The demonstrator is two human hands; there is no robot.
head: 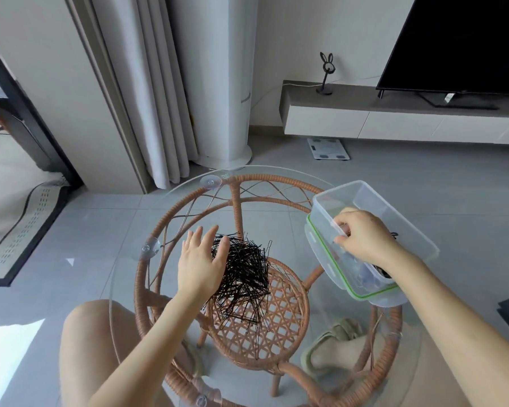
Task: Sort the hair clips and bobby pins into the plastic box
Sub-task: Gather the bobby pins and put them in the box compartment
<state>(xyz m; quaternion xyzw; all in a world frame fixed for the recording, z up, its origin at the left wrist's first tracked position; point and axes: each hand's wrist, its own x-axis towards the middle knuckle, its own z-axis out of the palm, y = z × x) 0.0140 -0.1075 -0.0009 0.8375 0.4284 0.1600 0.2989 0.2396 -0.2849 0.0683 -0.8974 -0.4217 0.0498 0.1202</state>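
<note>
One glass table (147,277), one bobby-pin pile (247,277), one plastic box (376,201)

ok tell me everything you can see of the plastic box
The plastic box is clear, rectangular, with rounded corners and open on top. It sits tilted at the right edge of the glass table, over a clear lid with a green seal and clip flaps. The right hand grips its left wall over the rim. A few dark items lie inside at its near end.
</note>
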